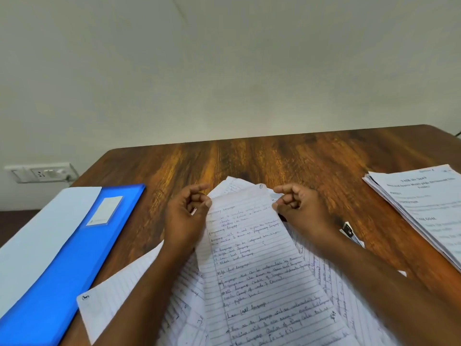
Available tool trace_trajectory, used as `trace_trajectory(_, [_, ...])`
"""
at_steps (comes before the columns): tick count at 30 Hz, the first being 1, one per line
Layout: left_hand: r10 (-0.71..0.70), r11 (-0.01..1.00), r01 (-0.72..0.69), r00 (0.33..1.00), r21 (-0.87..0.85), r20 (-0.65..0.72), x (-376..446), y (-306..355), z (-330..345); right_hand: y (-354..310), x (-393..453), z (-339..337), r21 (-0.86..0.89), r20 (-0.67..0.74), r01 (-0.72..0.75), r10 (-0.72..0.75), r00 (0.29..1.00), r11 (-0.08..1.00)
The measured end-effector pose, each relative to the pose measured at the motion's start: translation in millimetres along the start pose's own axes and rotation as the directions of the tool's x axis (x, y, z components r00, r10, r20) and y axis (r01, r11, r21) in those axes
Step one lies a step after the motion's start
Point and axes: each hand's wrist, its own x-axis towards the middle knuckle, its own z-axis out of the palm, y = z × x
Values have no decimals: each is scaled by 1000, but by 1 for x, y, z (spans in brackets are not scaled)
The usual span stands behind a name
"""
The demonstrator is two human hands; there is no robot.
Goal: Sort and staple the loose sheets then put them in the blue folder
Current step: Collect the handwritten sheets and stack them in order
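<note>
- Step in hand: sorting. A person holds one handwritten lined sheet (252, 258) up at the centre of the frame, above a spread of other loose sheets (119, 298) lying across the lower middle of the counter (287, 161).
- Left hand (185, 218): at the sheet's upper left edge, its fingers (199, 188) curled, thumb and forefinger pinching the paper margin.
- Right hand (299, 211): at the sheet's upper right corner, fingers curled in the same way and pinching that edge; the exact contact point is partly hidden by the knuckles.
- Orientation of the held sheet: its long axis runs from the bottom of the frame up toward the centre, leaning slightly right; its top edge, carrying a small circled mark (261, 186) that may be a page number, points away from the person toward the wall.
- Blue folder (74, 258): lies closed at the left of the frame, its long axis slanting from lower left to upper right, with a white sheet (37, 236) resting over its left part. It is near the loose sheets, touching or just overlapped by one corner.
- A separate printed stack (424, 211) sits at the right edge of the frame, well apart from the folder.
- A dark object (348, 231) lies just right of the right wrist; it is too hidden to name, possibly the stapler.
- Next move, as a judgement: reading the page mark, then laying this sheet in order with the others, edges squared, before any stapling. Nothing is stapled or filed yet.
</note>
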Motion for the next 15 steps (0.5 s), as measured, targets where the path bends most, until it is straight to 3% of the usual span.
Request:
trace_trajectory(11, [-37, 997, 37, 999, -63, 2, 2, 0, -2, -10, -8, 1, 66, 46, -5, 2, 999, 998])
trace_trajectory(13, [4, 999, -3, 1000, 39, -16, -1, 4, 0, -16, -11, 0, 69, 75, 20, -26, 997, 997])
trace_trajectory(15, [111, 944, -99, 994, 314, -20, -6, 10, -1, -22, -16, 0, 33, 113, 63, -66, 991, 997])
